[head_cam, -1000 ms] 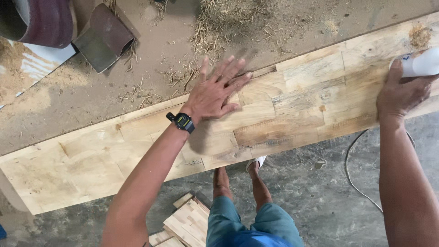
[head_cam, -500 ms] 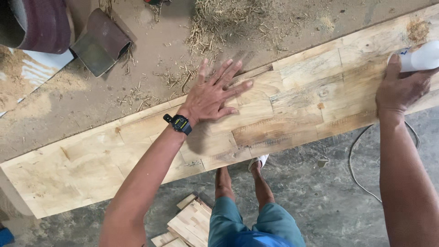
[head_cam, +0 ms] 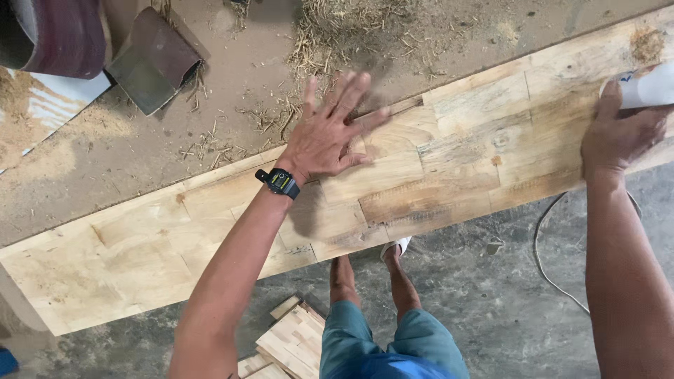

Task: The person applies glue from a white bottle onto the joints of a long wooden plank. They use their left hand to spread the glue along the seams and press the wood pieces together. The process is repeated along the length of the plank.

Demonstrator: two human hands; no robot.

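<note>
Sawdust clings along the far edge of the jointed wood panel [head_cam: 435, 168] on my bench, my left hand [head_cam: 324, 137] spread flat on it, my right hand [head_cam: 618, 144] gripping a white bottle [head_cam: 649, 88].

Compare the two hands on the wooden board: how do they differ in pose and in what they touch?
The left hand lies flat with fingers spread on the wooden board; the right hand curls around a white bottle. The left wrist carries a dark watch; the right wrist is bare. The left hand is near the board's middle, the right near its far end. Both are over the same board.
</note>
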